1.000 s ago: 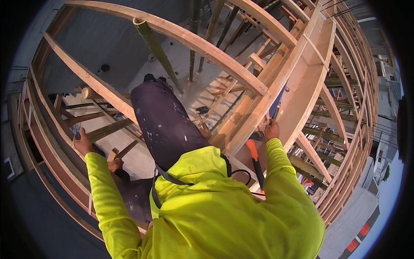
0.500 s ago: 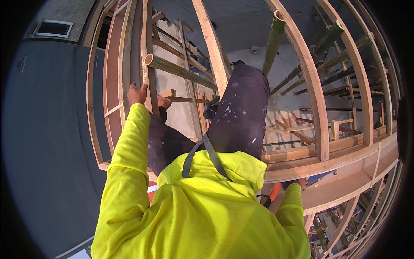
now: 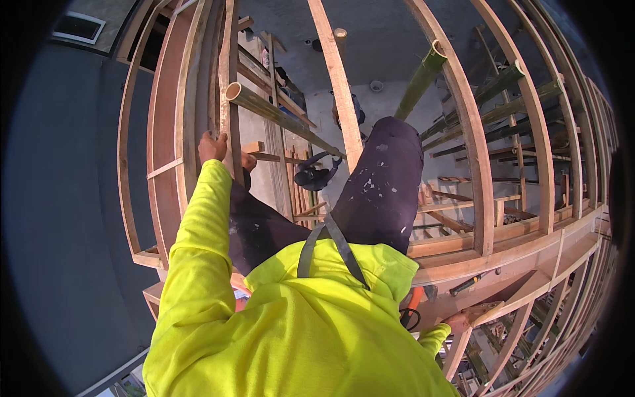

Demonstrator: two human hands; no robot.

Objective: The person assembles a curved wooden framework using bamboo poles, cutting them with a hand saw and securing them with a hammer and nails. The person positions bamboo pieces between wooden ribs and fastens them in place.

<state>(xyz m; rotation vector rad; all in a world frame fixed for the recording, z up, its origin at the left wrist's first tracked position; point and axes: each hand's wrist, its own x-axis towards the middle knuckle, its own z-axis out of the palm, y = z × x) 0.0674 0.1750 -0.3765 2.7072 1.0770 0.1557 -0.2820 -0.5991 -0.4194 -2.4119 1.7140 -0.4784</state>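
My left hand (image 3: 211, 147) is closed round the edge of an upright-running timber beam (image 3: 231, 63). My right hand (image 3: 466, 319) lies on the outer timber rail (image 3: 555, 281) at the lower right, its fingers stretched along the wood. Close to it, in the trough between the rails, rests a hand tool with a black and yellow handle (image 3: 468, 283); its head is not plain to see. A short brown board (image 3: 519, 290) lies at an angle beside that hand. My dark, paint-spotted trouser legs (image 3: 380, 178) straddle the framing.
Timber joists (image 3: 477, 145) cross an open drop to a concrete floor far below. Bamboo poles (image 3: 278, 116) stand up between them. A person (image 3: 314, 175) in dark clothing is down there. A grey wall (image 3: 59, 198) rises on the left. An orange item (image 3: 415, 298) hangs by my right hip.
My right hand has come out of the trough and moved down onto the outer rail, uncovering the hand tool. The left hand keeps its hold. The person below shows more clearly.
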